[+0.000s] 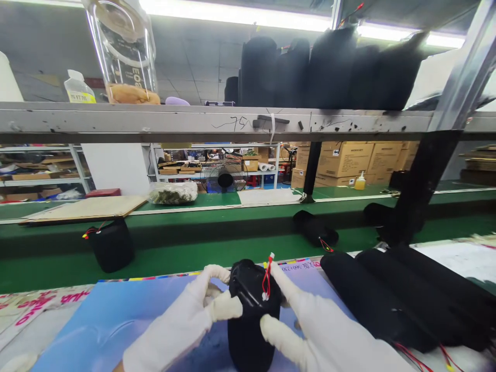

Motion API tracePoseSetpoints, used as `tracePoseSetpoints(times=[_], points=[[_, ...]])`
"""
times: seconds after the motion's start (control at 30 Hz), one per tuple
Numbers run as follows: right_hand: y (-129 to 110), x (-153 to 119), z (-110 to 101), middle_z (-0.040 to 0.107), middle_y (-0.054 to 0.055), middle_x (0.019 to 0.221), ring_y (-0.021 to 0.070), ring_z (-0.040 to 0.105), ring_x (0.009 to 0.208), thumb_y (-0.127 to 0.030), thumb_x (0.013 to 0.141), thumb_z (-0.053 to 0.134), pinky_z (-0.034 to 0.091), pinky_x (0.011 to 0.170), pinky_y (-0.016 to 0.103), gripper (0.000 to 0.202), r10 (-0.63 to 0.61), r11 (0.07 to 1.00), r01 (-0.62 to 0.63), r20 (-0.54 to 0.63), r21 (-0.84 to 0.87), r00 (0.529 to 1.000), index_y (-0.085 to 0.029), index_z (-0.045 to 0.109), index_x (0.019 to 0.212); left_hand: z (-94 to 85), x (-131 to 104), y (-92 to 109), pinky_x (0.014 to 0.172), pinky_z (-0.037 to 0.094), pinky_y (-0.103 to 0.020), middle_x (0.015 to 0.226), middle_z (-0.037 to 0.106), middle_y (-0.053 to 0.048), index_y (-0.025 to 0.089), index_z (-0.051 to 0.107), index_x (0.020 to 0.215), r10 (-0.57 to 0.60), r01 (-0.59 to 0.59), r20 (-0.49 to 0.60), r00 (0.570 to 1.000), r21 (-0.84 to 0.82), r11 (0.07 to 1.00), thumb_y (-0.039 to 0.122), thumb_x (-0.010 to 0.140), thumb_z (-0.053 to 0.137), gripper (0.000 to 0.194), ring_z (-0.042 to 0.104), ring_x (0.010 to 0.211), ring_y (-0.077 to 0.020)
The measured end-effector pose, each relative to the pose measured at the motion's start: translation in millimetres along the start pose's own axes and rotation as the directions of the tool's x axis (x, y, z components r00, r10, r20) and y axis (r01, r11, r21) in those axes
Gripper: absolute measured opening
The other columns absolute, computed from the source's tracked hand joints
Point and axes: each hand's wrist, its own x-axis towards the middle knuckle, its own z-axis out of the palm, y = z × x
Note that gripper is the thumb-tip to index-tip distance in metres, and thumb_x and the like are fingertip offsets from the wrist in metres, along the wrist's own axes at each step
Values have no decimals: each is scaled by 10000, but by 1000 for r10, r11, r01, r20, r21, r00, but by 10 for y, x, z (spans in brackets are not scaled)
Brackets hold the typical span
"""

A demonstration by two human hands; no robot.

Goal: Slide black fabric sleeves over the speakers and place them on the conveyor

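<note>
A black fabric-covered cylinder [251, 330] stands roughly upright on the blue sheet [127, 315], its shiny black top facing me. From that top rises a red wire lead [267, 276] with small white connectors. My left hand [201, 310], in a white glove, grips the cylinder's left side, thumb against the front near the upper edge. On the opposite side my right hand [306, 320], gloved too, holds it with the thumb low on the front and the forefinger by the wire. The fingers behind the cylinder are partly hidden.
Several similar black cylinders [406, 299] lie at the right. On the green belt [209, 253] beyond rest another black cylinder [112, 245] at left and a black piece [315, 230] at right. A shelf [174, 121] crosses overhead, with a dark post [418, 191] at right.
</note>
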Motion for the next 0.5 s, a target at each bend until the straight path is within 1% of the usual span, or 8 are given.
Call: tracePoseSetpoints(times=[0.1, 0.17, 0.2, 0.27, 0.33, 0.37, 0.43, 0.5], points=[[85, 133, -68, 747, 54, 969, 185, 730, 728, -307, 943, 545, 544, 525, 225, 359, -15, 992, 9, 48, 123, 999, -244, 539, 1296, 81, -93, 75, 653, 386, -223, 759, 553, 52, 224, 447, 1001, -67, 69, -31, 997, 64, 996, 413, 924, 561, 234, 498, 702, -107], [193, 170, -46, 685, 74, 1190, 195, 713, 954, -317, 952, 537, 596, 727, 249, 404, -23, 984, 8, 82, 179, 996, -245, 506, 1348, 101, -147, 126, 609, 352, -207, 699, 472, 74, 234, 444, 992, -92, 99, -59, 994, 123, 988, 414, 937, 535, 209, 438, 670, -103], [254, 177, -25, 619, 86, 1302, 211, 668, 1089, -341, 956, 531, 585, 858, 291, 468, -12, 980, -12, 117, 197, 993, -234, 456, 1405, 97, -168, 157, 591, 341, -205, 695, 454, 75, 236, 446, 987, -96, 104, -63, 993, 144, 984, 425, 933, 538, 216, 423, 662, -103], [372, 184, 6, 474, 88, 1453, 238, 529, 1288, -422, 965, 507, 481, 1061, 395, 587, 51, 966, -106, 229, 237, 972, -227, 343, 1494, 62, -200, 239, 593, 352, -213, 718, 482, 60, 224, 468, 927, -107, 118, -65, 992, 184, 976, 478, 923, 540, 264, 434, 666, -105], [469, 193, -5, 408, 58, 1503, 254, 459, 1348, -493, 959, 497, 411, 1119, 462, 628, 133, 933, -232, 332, 277, 934, -271, 303, 1513, -1, -223, 337, 640, 394, -231, 772, 542, 31, 203, 506, 868, -98, 114, -97, 991, 182, 977, 530, 910, 544, 332, 481, 710, -114], [506, 196, -30, 400, 48, 1509, 257, 464, 1344, -502, 954, 503, 420, 1112, 471, 628, 167, 919, -276, 355, 282, 920, -295, 301, 1512, -37, -231, 380, 679, 423, -244, 816, 575, 13, 198, 531, 876, -91, 108, -122, 988, 138, 985, 560, 904, 540, 364, 515, 750, -123], [548, 185, -112, 401, 53, 1510, 266, 494, 1315, -483, 941, 532, 460, 1079, 476, 638, 200, 926, -283, 310, 249, 929, -313, 296, 1509, -108, -244, 428, 763, 477, -283, 950, 629, -32, 201, 565, 991, -60, 54, -158, 986, -40, 998, 616, 901, 507, 429, 589, 875, -160], [541, 127, -217, 431, 80, 1484, 286, 517, 1285, -467, 915, 572, 480, 1055, 494, 678, 179, 969, -195, 115, 151, 977, -297, 291, 1508, -162, -249, 413, 819, 510, -322, 1156, 628, -74, 239, 536, 1159, -31, -2, -127, 991, -254, 967, 649, 909, 454, 488, 613, 1042, -210]])
